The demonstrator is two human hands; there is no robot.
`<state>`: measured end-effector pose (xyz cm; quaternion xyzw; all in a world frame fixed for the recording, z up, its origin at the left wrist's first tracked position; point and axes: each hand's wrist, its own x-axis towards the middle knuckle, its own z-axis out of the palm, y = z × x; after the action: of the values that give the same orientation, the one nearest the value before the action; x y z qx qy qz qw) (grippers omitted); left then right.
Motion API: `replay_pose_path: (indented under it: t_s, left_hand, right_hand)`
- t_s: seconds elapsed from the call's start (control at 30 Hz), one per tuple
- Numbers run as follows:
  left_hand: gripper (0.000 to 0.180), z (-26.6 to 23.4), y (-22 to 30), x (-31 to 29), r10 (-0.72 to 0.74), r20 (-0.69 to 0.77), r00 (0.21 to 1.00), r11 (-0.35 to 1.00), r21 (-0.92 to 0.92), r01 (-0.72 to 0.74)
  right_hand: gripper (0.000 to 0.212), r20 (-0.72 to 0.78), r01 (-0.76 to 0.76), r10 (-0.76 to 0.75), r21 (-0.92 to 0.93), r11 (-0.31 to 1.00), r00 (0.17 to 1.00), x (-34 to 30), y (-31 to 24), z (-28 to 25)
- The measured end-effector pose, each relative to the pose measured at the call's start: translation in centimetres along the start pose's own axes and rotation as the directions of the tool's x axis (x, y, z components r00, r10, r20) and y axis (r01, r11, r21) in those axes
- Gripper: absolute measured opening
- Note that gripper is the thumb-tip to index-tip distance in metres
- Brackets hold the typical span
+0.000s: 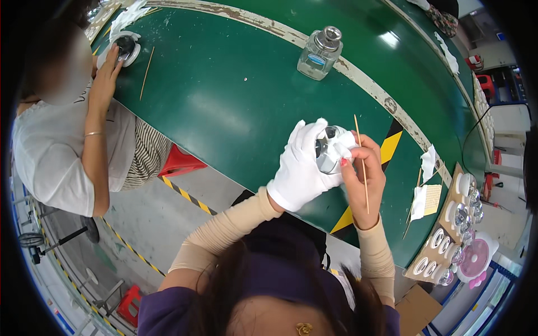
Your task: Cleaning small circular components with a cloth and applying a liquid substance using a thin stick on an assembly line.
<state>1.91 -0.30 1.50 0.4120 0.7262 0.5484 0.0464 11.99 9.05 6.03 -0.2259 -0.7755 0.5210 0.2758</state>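
Gloved left hand (305, 163) curls its fingers round a clear dome (327, 163); right hand (364, 178) has fingers pinching white cloth (339, 147) against it, wooden stick (363, 168) alongside

Glassy dome (327, 162) — in gloved left hand (303, 163)

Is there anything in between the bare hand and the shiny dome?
Yes: a white cloth lies over part of the dome, on the side facing the bare right hand, which also holds a stick. On the other side, the left hand has only its white glove in between.
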Motion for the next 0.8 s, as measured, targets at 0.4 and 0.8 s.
replay_pose_path:
  t_s: [0.4,0.8]
  left_hand:
    - [0.078,0.3,-0.6,1.1,0.022,0.07,0.997,0.969,-0.247,-0.004]
    - [0.08,0.8,-0.2,0.8,0.044,0.002,0.999,0.988,-0.148,-0.043]
  right_hand:
    - [0.017,-0.145,-0.058,0.05,-0.046,0.997,0.988,-0.6,-0.9,2.7]
    - [0.022,-0.194,-0.147,0.173,0.142,0.979,0.966,-0.6,-1.1,2.3]
